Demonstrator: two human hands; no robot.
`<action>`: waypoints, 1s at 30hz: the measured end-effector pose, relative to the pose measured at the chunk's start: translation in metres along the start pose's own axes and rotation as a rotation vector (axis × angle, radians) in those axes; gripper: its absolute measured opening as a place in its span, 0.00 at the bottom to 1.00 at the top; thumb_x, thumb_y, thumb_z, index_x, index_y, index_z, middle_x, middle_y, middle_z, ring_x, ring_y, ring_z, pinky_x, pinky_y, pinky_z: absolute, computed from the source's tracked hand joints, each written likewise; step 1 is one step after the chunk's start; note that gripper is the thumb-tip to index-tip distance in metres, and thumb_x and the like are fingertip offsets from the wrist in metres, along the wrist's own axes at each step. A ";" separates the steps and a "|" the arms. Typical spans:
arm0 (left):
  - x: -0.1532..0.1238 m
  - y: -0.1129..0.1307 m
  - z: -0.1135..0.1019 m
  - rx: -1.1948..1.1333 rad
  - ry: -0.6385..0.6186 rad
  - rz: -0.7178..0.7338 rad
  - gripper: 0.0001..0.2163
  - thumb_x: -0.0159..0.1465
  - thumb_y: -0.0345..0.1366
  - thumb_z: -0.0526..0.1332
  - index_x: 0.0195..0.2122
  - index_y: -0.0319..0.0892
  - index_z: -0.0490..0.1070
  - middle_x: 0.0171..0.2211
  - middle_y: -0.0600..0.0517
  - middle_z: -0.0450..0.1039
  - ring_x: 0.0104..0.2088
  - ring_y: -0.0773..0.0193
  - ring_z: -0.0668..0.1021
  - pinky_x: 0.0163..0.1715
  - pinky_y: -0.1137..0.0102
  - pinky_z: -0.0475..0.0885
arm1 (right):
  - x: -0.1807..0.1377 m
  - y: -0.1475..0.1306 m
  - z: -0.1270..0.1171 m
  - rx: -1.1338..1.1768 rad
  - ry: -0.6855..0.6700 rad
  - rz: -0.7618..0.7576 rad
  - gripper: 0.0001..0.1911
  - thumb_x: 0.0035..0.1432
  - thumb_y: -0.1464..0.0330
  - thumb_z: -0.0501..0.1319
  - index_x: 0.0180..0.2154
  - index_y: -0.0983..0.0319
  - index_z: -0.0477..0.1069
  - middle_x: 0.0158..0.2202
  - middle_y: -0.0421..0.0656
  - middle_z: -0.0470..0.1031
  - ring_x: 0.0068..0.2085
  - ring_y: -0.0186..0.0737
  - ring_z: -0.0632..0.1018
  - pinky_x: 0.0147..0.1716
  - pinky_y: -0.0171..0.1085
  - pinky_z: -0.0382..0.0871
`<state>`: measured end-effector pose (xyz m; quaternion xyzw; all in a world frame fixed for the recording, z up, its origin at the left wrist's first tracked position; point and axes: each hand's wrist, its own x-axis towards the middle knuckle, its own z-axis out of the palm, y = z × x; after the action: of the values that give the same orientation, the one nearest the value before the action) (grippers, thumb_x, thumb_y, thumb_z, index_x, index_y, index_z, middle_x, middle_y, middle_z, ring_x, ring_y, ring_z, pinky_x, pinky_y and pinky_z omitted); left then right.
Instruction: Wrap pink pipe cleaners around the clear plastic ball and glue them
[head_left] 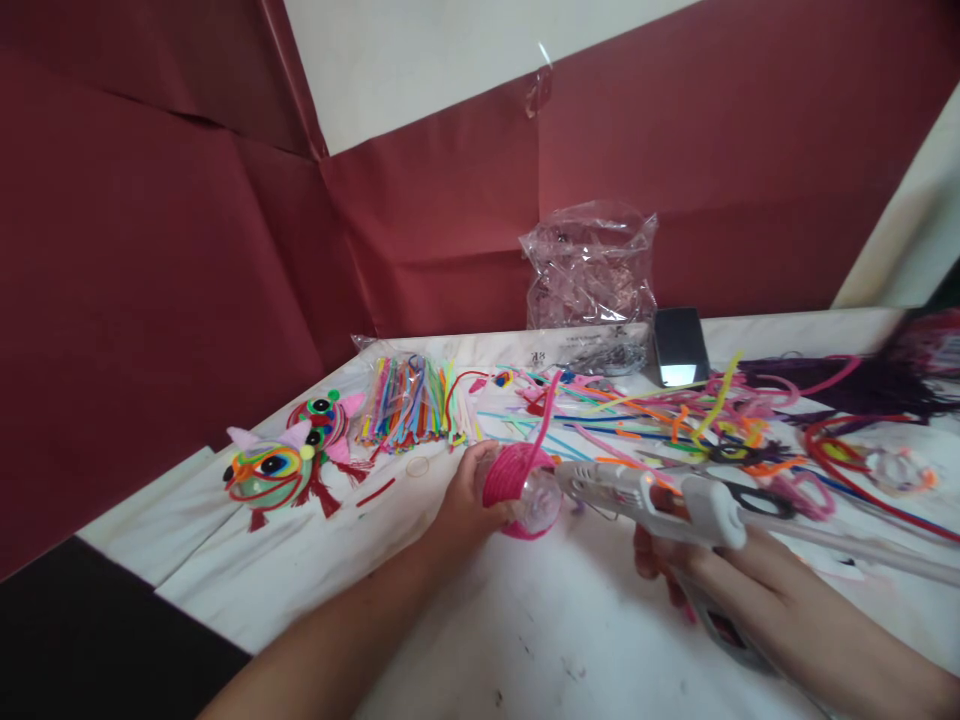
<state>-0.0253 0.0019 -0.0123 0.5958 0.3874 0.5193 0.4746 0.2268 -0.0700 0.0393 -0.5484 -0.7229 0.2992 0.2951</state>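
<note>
My left hand is closed around a clear plastic bottle piece with bright pink pipe cleaner wound about it. One free end of the pink pipe cleaner sticks up from the bottle piece. In my right hand is a white hot glue gun, its fingers wrapped round the handle. The gun's orange-tipped nozzle points left and is close to the pink windings; whether it touches them I cannot tell. A glue stick extends from the back of the gun.
Two colourful fish-like figures with red tassels stand at the left. Behind my hands lie a bundle of pipe cleaners, many loose ones, scissors, a dark box-like object and a clear plastic bag. Dark red sheeting backs the table.
</note>
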 end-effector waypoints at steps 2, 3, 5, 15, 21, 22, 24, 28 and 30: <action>0.000 0.001 0.001 -0.004 0.004 -0.010 0.34 0.43 0.38 0.72 0.50 0.45 0.61 0.50 0.46 0.67 0.51 0.51 0.70 0.48 0.63 0.65 | -0.001 -0.001 -0.002 0.023 -0.023 0.004 0.25 0.55 0.51 0.46 0.27 0.59 0.73 0.26 0.46 0.77 0.28 0.45 0.76 0.29 0.40 0.71; 0.000 0.002 0.001 -0.007 0.009 -0.017 0.34 0.43 0.38 0.72 0.50 0.44 0.61 0.50 0.46 0.67 0.50 0.51 0.70 0.48 0.63 0.66 | -0.001 -0.002 -0.003 0.033 -0.027 -0.003 0.24 0.55 0.51 0.46 0.27 0.59 0.73 0.26 0.46 0.77 0.28 0.44 0.76 0.29 0.39 0.71; 0.000 0.004 0.002 -0.015 0.009 -0.029 0.33 0.43 0.38 0.72 0.50 0.44 0.61 0.50 0.46 0.67 0.50 0.51 0.70 0.47 0.63 0.66 | -0.001 -0.003 -0.005 0.035 -0.020 -0.015 0.24 0.55 0.51 0.47 0.26 0.59 0.73 0.25 0.45 0.76 0.28 0.44 0.76 0.28 0.39 0.70; -0.002 0.010 0.004 -0.058 0.002 -0.056 0.34 0.41 0.39 0.72 0.49 0.44 0.61 0.49 0.46 0.67 0.50 0.51 0.70 0.46 0.64 0.66 | 0.002 -0.009 -0.005 0.067 -0.031 0.012 0.21 0.54 0.54 0.47 0.25 0.59 0.71 0.25 0.45 0.75 0.28 0.44 0.75 0.27 0.38 0.70; -0.001 0.012 0.004 -0.041 0.006 -0.055 0.34 0.41 0.40 0.72 0.49 0.44 0.62 0.48 0.46 0.68 0.48 0.51 0.71 0.44 0.65 0.67 | 0.001 -0.002 -0.001 0.066 -0.022 0.039 0.22 0.54 0.53 0.46 0.24 0.59 0.70 0.23 0.45 0.74 0.27 0.43 0.75 0.27 0.39 0.69; -0.001 0.011 0.004 -0.044 0.004 -0.049 0.34 0.41 0.40 0.72 0.49 0.44 0.62 0.48 0.46 0.68 0.49 0.51 0.71 0.44 0.65 0.67 | 0.001 -0.001 -0.001 0.075 -0.023 0.032 0.22 0.54 0.53 0.46 0.24 0.59 0.71 0.24 0.45 0.74 0.27 0.43 0.75 0.27 0.38 0.69; -0.001 0.009 0.003 -0.054 0.003 -0.039 0.34 0.41 0.40 0.72 0.49 0.44 0.62 0.48 0.46 0.68 0.49 0.51 0.71 0.45 0.65 0.67 | 0.001 -0.002 -0.001 0.103 -0.028 0.014 0.21 0.55 0.54 0.47 0.25 0.59 0.71 0.24 0.44 0.74 0.27 0.43 0.75 0.28 0.38 0.69; 0.000 0.006 0.002 -0.021 -0.016 -0.030 0.34 0.42 0.39 0.72 0.50 0.44 0.61 0.50 0.46 0.67 0.50 0.51 0.70 0.47 0.64 0.66 | 0.002 -0.009 -0.003 0.120 -0.021 0.012 0.20 0.53 0.55 0.48 0.23 0.58 0.70 0.22 0.44 0.73 0.26 0.43 0.74 0.26 0.38 0.68; 0.000 0.007 0.003 -0.020 -0.009 -0.044 0.35 0.41 0.39 0.72 0.50 0.44 0.61 0.50 0.46 0.67 0.49 0.51 0.71 0.46 0.64 0.66 | 0.002 -0.011 -0.004 0.092 0.001 0.022 0.20 0.51 0.53 0.49 0.21 0.58 0.70 0.22 0.44 0.73 0.26 0.44 0.74 0.26 0.39 0.69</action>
<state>-0.0228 -0.0003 -0.0053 0.5844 0.3932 0.5100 0.4937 0.2222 -0.0700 0.0507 -0.5424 -0.7022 0.3352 0.3168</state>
